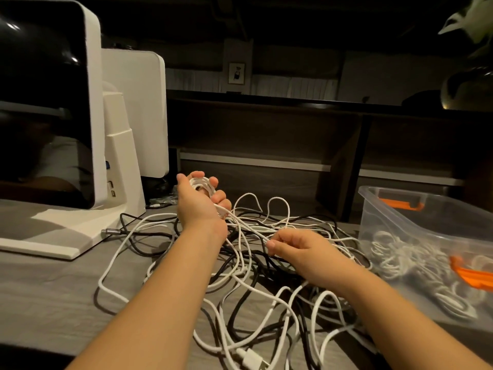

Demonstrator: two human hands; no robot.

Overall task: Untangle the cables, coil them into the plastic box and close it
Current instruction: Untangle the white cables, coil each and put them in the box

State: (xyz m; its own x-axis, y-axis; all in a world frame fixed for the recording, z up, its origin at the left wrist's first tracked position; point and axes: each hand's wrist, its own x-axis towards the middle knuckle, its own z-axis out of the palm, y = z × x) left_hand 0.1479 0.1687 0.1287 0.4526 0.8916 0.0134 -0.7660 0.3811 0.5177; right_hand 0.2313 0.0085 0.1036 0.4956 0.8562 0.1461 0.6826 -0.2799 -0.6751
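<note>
A tangle of white and black cables point(248, 287) sprawls across the grey table in front of me. My left hand point(198, 201) is raised above the heap and grips a small coil of white cable point(201, 184) wound around its fingers. From that coil a white strand runs down to my right hand point(298, 249), which pinches it between thumb and fingers just over the heap. To the right stands the clear plastic box point(394, 209) with orange latches, open, with coiled white cables point(400, 252) inside. I see no lid.
A white monitor point(48, 102) on its stand occupies the table's left side, with a second white screen point(138, 108) behind it. A metal-tipped plug point(106, 231) lies at the stand's base. A white USB plug point(253, 359) lies near the front edge. Dark shelving stands beyond the table.
</note>
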